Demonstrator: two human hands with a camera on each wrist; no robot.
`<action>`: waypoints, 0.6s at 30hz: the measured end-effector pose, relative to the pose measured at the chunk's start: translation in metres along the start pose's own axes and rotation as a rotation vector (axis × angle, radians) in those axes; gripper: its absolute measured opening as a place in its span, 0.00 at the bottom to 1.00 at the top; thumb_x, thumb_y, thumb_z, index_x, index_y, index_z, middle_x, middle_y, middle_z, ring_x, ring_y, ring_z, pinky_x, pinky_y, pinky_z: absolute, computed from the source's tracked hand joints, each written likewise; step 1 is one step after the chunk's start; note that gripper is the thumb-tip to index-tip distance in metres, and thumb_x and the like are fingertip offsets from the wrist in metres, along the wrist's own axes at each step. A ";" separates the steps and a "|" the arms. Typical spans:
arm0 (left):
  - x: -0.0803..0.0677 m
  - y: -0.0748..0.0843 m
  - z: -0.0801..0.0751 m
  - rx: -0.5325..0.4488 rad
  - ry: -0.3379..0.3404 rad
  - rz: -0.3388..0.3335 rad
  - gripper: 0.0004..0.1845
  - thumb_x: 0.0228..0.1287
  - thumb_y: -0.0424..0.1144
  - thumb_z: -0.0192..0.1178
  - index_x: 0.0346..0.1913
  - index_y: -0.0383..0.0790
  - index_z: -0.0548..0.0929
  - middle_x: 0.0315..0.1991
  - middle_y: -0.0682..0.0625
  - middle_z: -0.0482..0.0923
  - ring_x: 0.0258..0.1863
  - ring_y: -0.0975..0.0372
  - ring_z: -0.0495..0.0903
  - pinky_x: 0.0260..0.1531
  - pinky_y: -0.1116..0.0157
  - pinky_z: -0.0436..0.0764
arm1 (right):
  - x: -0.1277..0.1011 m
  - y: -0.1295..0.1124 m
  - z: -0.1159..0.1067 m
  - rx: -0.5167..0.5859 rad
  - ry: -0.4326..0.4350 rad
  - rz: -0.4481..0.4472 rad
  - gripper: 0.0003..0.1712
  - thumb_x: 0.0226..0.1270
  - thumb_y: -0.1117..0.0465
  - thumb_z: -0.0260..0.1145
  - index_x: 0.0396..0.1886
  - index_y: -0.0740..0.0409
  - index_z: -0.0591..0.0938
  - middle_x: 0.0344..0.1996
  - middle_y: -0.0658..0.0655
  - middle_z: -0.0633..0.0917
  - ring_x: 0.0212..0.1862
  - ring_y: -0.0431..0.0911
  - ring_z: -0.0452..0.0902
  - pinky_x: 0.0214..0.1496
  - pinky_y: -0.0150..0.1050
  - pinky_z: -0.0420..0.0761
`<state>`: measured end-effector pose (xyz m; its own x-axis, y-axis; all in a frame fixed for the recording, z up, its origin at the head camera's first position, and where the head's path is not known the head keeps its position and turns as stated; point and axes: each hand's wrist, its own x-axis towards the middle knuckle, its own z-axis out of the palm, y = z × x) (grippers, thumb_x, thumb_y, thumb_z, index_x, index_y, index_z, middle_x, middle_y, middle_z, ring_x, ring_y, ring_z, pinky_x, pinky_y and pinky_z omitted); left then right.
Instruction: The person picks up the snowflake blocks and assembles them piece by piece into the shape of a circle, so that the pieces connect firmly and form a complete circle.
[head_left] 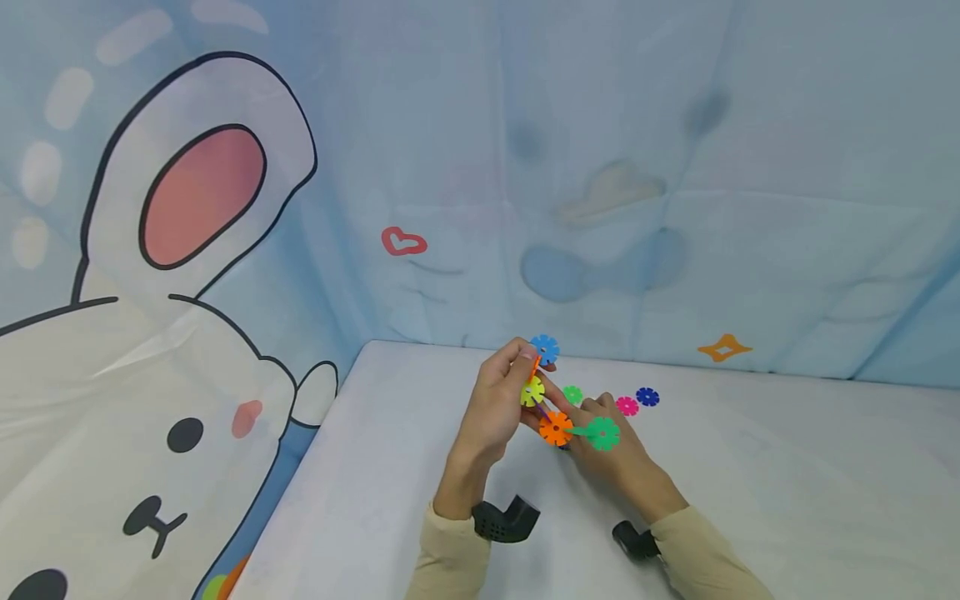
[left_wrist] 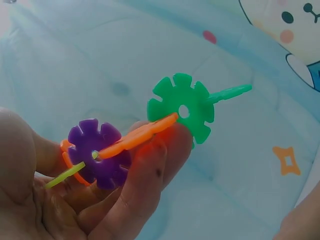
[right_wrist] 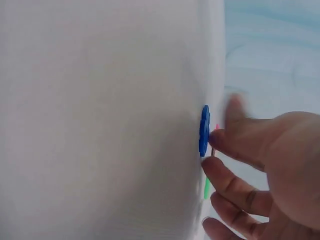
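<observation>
Left grip: the left hand [head_left: 495, 408] has fingers and thumb curled round a cluster of slotted discs [head_left: 543, 400], holding it above the surface [head_left: 750, 483] near the back edge.
Cluster: the head view shows a light blue disc [head_left: 544, 348] on top, a yellow-green one [head_left: 532, 392] below it, an orange disc [head_left: 556, 427] and a green disc [head_left: 602, 433] at the lower end.
Right grip: the right hand [head_left: 607, 450] lies just under the cluster, fingers loosely bent toward the orange and green discs; whether they pinch a disc or only touch it I cannot tell.
Loose pieces: a small green disc [head_left: 572, 394], a pink disc [head_left: 627, 406] and a dark blue disc [head_left: 647, 397] lie on the surface just beyond the right hand.
Risk: the discs join only by thin slots, so a sideways push from the right hand could likely pop one off; the left fingers hold few of the pieces directly.
Left wrist view only: a purple disc [left_wrist: 98, 152] crossed by an orange piece, hidden in the head view, and the fingertips [left_wrist: 150, 170] pressed against it.
Right wrist view only: a blue disc [right_wrist: 204, 131] seen edge-on at the right fingertips [right_wrist: 215, 137], blurred, against white cloth.
Backdrop: a pale blue sheet with a cartoon rabbit [head_left: 150, 375].
</observation>
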<state>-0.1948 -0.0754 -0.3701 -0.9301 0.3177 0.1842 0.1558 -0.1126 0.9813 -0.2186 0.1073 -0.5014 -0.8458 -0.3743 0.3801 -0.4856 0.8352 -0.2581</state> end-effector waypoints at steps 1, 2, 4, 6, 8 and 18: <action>0.000 0.000 0.001 0.000 0.002 0.002 0.18 0.87 0.42 0.43 0.46 0.30 0.76 0.26 0.36 0.86 0.15 0.62 0.82 0.19 0.65 0.86 | -0.001 0.001 0.000 0.008 -0.008 0.006 0.56 0.55 0.62 0.84 0.82 0.36 0.67 0.24 0.55 0.81 0.33 0.50 0.68 0.30 0.37 0.73; 0.000 0.000 0.001 0.001 0.001 0.004 0.18 0.87 0.42 0.43 0.46 0.30 0.76 0.27 0.34 0.86 0.16 0.62 0.82 0.19 0.65 0.86 | -0.002 0.001 0.001 0.006 -0.018 0.013 0.55 0.54 0.59 0.85 0.81 0.38 0.68 0.26 0.57 0.83 0.34 0.51 0.69 0.32 0.38 0.74; 0.000 -0.001 0.002 0.002 -0.004 0.006 0.18 0.87 0.43 0.43 0.47 0.30 0.77 0.27 0.33 0.86 0.16 0.63 0.83 0.19 0.65 0.86 | -0.003 0.002 0.002 0.022 -0.049 0.052 0.50 0.54 0.55 0.85 0.77 0.46 0.74 0.31 0.59 0.86 0.36 0.52 0.71 0.36 0.40 0.77; -0.001 -0.002 0.003 0.000 -0.015 0.010 0.18 0.88 0.43 0.43 0.47 0.30 0.77 0.27 0.33 0.86 0.17 0.63 0.84 0.20 0.66 0.86 | -0.004 0.004 0.003 0.051 -0.070 0.078 0.45 0.54 0.56 0.85 0.72 0.53 0.78 0.36 0.60 0.89 0.38 0.52 0.73 0.38 0.42 0.80; -0.001 -0.002 0.003 -0.001 -0.025 0.018 0.18 0.88 0.43 0.44 0.48 0.30 0.77 0.28 0.33 0.86 0.18 0.63 0.84 0.20 0.66 0.86 | -0.004 0.004 0.001 0.090 -0.096 0.089 0.45 0.56 0.58 0.84 0.73 0.55 0.76 0.37 0.61 0.90 0.38 0.53 0.75 0.39 0.45 0.83; -0.001 -0.002 0.004 -0.012 -0.054 0.074 0.19 0.87 0.43 0.45 0.47 0.30 0.77 0.25 0.34 0.84 0.20 0.61 0.83 0.20 0.66 0.84 | 0.005 0.006 -0.046 0.418 0.021 0.011 0.07 0.64 0.70 0.77 0.36 0.55 0.88 0.26 0.46 0.87 0.28 0.38 0.81 0.32 0.34 0.86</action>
<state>-0.1931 -0.0714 -0.3718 -0.8968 0.3587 0.2592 0.2190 -0.1491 0.9643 -0.2159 0.1292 -0.4598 -0.8489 -0.3544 0.3920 -0.5280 0.6020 -0.5990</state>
